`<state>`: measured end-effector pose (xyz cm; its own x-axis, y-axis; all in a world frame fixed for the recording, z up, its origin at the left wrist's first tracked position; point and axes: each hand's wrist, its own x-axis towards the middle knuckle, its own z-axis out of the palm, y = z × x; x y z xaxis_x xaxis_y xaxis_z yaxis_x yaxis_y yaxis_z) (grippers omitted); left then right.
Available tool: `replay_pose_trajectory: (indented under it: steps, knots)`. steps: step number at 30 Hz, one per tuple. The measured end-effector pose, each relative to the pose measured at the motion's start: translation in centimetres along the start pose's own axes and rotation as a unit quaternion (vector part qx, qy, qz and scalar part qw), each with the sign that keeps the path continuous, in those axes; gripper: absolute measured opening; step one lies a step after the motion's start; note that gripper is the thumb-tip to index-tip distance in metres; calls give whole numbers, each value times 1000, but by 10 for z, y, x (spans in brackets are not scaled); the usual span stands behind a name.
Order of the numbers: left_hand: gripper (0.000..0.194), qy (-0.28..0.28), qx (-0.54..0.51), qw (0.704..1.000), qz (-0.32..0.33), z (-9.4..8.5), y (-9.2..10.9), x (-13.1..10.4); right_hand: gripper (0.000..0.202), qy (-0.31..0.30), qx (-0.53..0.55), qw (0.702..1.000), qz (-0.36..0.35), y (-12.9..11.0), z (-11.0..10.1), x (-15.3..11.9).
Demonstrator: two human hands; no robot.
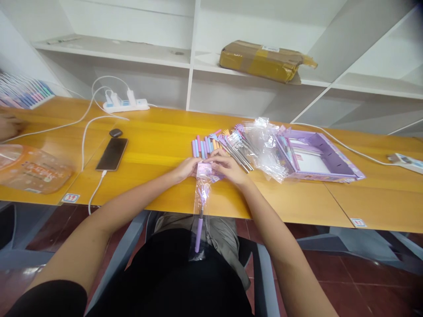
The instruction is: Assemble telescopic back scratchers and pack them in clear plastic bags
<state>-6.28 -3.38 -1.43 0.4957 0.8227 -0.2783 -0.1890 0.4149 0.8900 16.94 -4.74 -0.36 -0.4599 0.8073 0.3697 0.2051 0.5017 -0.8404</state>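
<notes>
A purple back scratcher [199, 231] with a small hand-shaped head lies inside a long clear plastic bag [204, 187], which hangs from the table edge toward my lap. My left hand [189, 169] pinches the left side of the bag's top, by a pink-and-white card [204, 170]. On the right side, my right hand [228, 166] has its fingers closed on the same top end. Just beyond my hands lie several back scratchers [236, 152] with metal rods and pastel handles, partly hidden by my right hand. A heap of clear plastic bags [264, 145] sits to their right.
A purple open box [333, 154] stands right of the bags. On the left are a phone [111, 154] on a cable, a black case [115, 132], a power strip [126, 105] and an orange bag [36, 169]. Another person's hand [9, 126] shows at the far left. A taped parcel [261, 60] rests on the shelf.
</notes>
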Motion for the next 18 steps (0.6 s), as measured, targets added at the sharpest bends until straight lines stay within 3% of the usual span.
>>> replay_pose_trajectory:
  steps: [5,13,18]
  knots:
    - [22,13,-6,1000,13,1,0,-1,39,22,-4,1000,10,1,-1,0]
    - [26,15,16,999,49,-4,-8,4,37,-12,-13,1000,-8,2,-3,0]
    - [39,-4,49,997,52,-10,-15,10,40,45,13,999,21,8,3,2]
